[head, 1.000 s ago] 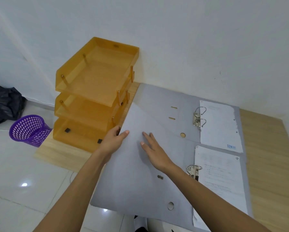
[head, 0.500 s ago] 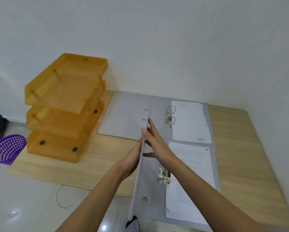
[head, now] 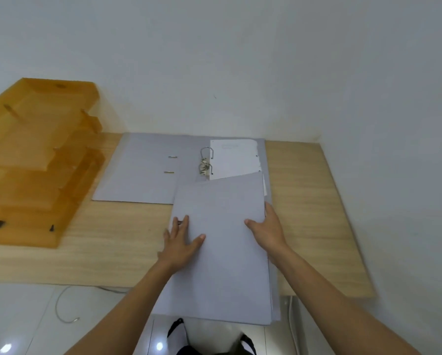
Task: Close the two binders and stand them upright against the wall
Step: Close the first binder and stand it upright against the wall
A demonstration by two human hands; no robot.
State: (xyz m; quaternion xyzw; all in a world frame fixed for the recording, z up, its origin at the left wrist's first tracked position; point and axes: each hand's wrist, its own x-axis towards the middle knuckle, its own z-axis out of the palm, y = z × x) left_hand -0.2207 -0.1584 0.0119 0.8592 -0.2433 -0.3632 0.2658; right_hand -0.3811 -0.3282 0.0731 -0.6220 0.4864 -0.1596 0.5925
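Note:
Two grey binders lie on the wooden table (head: 307, 201). The near binder (head: 222, 265) is closed, its cover down flat, and it overhangs the table's front edge. My left hand (head: 180, 242) rests on its left side near the spine, fingers spread. My right hand (head: 267, 231) grips its right edge, thumb on the cover. The far binder (head: 143, 172) lies open against the wall, with its metal ring mechanism (head: 206, 162) and a white sheet of paper (head: 234, 160) showing; the near binder covers its lower right corner.
An orange three-tier letter tray (head: 35, 160) stands at the table's left end, by the white wall (head: 214, 60). Another wall closes off the right side. A thin cable (head: 66, 303) lies on the tiled floor below the table's front edge.
The near binder's cover went from lying open on the left, through upright, to flat shut. My hands came down with it. The camera view swung right.

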